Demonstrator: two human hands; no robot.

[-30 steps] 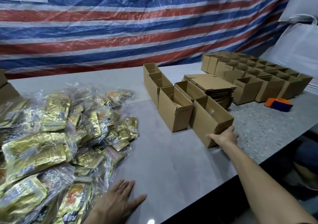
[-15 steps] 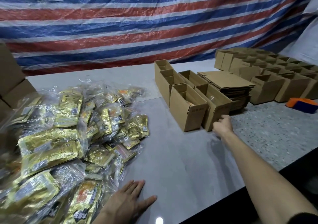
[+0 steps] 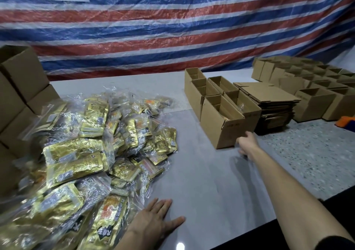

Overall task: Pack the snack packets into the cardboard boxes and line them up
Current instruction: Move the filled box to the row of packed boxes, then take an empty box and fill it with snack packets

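A big heap of gold snack packets (image 3: 86, 144) in clear plastic bags covers the left of the grey table (image 3: 201, 173). Several open, empty cardboard boxes stand in two short rows at the middle right. The nearest box (image 3: 219, 124) has a second box (image 3: 249, 115) tight against its right side. My right hand (image 3: 247, 144) reaches out to the lower front corner of that second box, its blurred fingers touching the cardboard. Palm down with spread fingers, my left hand (image 3: 153, 217) lies flat on the table beside the packets.
A stack of flattened cartons (image 3: 269, 100) lies right of the rows. Several more open boxes (image 3: 315, 103) stand far right, with an orange and blue object (image 3: 345, 120) in front. Closed cartons (image 3: 19, 88) are piled at the left edge. A striped tarpaulin (image 3: 172, 28) hangs behind.
My right hand has slid the box it held leftward, so it now sits against the nearest box. The view has turned left. My left hand has stayed flat.
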